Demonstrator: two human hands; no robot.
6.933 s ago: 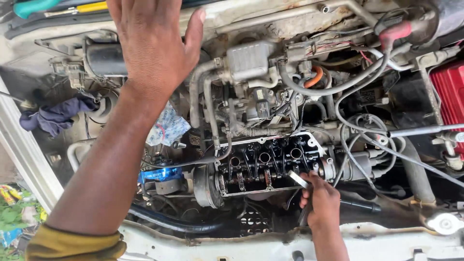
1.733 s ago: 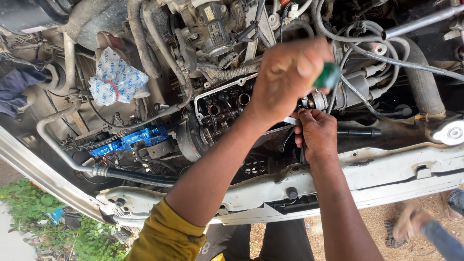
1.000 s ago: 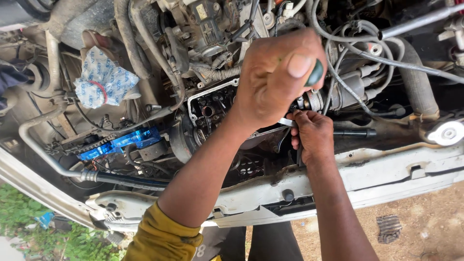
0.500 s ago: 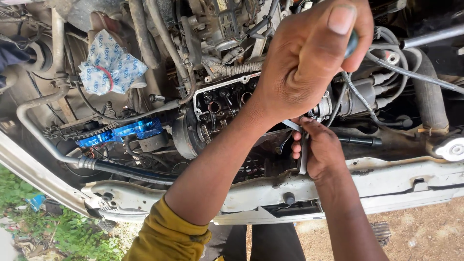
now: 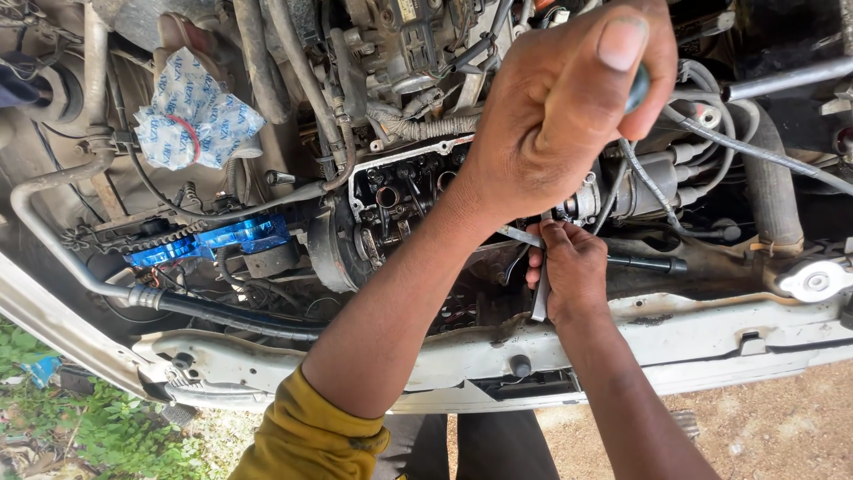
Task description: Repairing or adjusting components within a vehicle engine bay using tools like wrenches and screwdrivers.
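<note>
**Engine bay: both hands closed on tools at the open cylinder head**

We find the engine bay (image 5: 267, 267) filling the view, its pale front crossmember (image 5: 675, 338) running along the near edge. The exposed cylinder head (image 5: 400, 200) sits at centre, with a blue plastic piece (image 5: 213, 242) to its left and a crumpled white-and-blue bag (image 5: 195, 111) further up. Our left hand (image 5: 569, 107) is raised above the head, fist closed on a dark green tool handle (image 5: 638, 87), of which only a sliver shows. Our right hand (image 5: 573, 271) is just below it, against the crossmember, fingers clamped on a slim metal wrench (image 5: 540, 293) standing nearly upright beside the head. A radiator cap (image 5: 816, 280) lies at far right
</note>
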